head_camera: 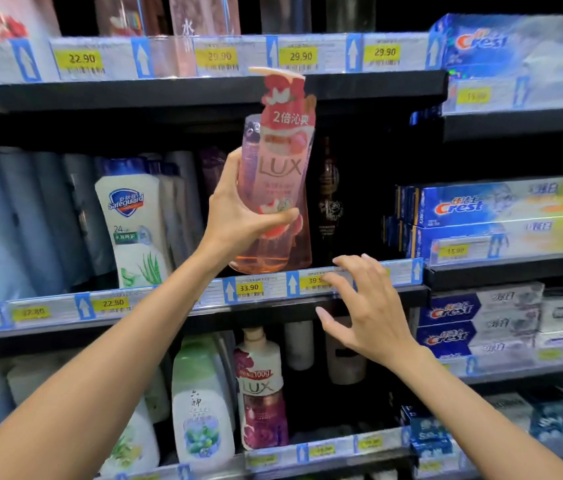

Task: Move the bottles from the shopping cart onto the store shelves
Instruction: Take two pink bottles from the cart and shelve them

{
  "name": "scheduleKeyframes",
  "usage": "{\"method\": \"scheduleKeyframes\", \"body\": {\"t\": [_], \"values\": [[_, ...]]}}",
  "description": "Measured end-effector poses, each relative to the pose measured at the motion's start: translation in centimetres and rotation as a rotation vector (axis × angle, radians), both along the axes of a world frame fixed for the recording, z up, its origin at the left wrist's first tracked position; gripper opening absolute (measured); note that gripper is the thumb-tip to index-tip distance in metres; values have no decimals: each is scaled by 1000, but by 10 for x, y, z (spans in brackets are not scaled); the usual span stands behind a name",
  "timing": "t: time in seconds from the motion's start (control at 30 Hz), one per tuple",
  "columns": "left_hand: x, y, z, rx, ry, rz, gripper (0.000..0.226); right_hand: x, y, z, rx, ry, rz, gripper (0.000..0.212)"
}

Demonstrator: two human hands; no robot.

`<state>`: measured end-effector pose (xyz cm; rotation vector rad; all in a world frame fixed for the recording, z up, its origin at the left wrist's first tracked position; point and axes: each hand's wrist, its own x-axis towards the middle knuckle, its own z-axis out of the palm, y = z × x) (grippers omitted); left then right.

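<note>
A tall pink LUX bottle (278, 174) with a pump top and a paper tag stands upright at the front of the middle shelf (307, 284), its base at the price rail. My left hand (238, 213) grips it around the lower body, thumb across the label. My right hand (363, 303) hovers in front of the shelf's price rail, to the right of and below the bottle, with its fingers spread and holding nothing. The shopping cart is out of view.
A dark bottle (328, 199) stands behind the pink one. White Safeguard bottles (134, 230) fill the shelf to the left, Crest boxes (494, 216) the section to the right. The upper shelf edge (204, 88) is just above the pump. More bottles (261, 389) stand below.
</note>
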<state>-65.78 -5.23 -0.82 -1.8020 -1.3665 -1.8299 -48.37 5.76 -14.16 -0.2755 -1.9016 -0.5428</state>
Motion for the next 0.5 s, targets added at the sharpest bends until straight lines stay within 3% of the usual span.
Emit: {"method": "scheduleKeyframes", "body": {"t": [0.33,0.4,0.5], "values": [[0,33,-25,-284,-84,-25,67,-1,3,-7,-11,12,13,40],[-2,38,-26,-375,-186,-38,62,-1,3,-8,-23,18,24,40],[-3,40,-26,-564,-374,25,72,-2,2,-9,-31,29,38,40]]}}
